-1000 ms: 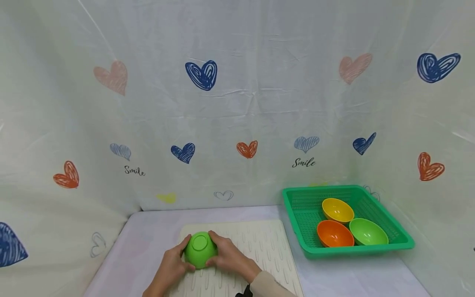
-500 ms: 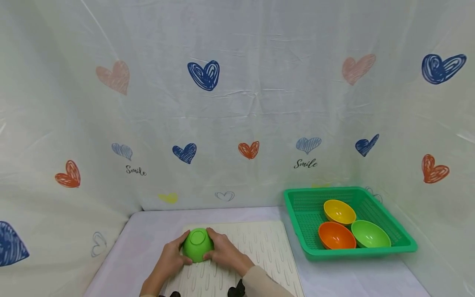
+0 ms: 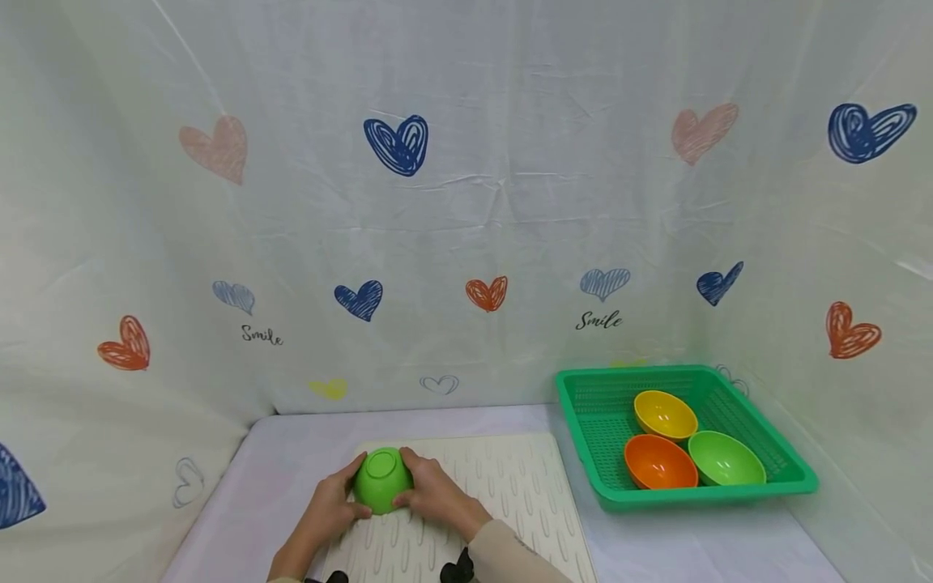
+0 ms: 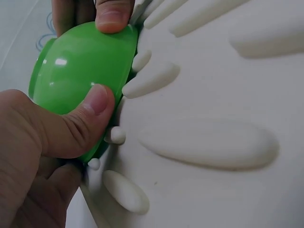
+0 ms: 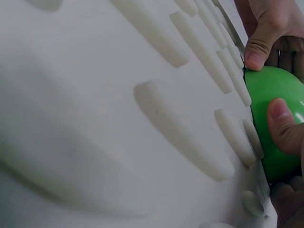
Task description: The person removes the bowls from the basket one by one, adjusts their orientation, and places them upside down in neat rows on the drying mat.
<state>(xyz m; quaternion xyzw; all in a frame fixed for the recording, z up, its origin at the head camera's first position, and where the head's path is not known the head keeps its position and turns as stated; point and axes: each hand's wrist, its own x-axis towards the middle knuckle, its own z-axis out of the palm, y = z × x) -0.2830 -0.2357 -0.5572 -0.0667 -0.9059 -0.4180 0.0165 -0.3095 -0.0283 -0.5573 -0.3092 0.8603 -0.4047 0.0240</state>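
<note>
A green bowl (image 3: 382, 483) is upside down on a cream mat (image 3: 503, 494) with raised oblong bumps, its foot ring facing up. On its left side my left hand (image 3: 326, 508) holds it, thumb at the near side and fingers round the back. From the right my right hand (image 3: 439, 494) grips it the same way. In the left wrist view the bowl's rim (image 4: 126, 71) sits right at the mat's bumps, and the left thumb (image 4: 95, 107) presses its wall. The right wrist view shows both thumbs against the green bowl (image 5: 273, 90).
A green plastic basket (image 3: 583, 437) stands at the right, holding a yellow bowl (image 3: 665, 414), an orange bowl (image 3: 659, 461) and a light green bowl (image 3: 726, 458). Behind the white-covered table (image 3: 306, 441) hangs a white curtain (image 3: 437, 227) printed with hearts.
Both hands and the green bowl have shifted a little to the left and away from me along the mat. Both hands still hold the bowl; the basket's contents are the same.
</note>
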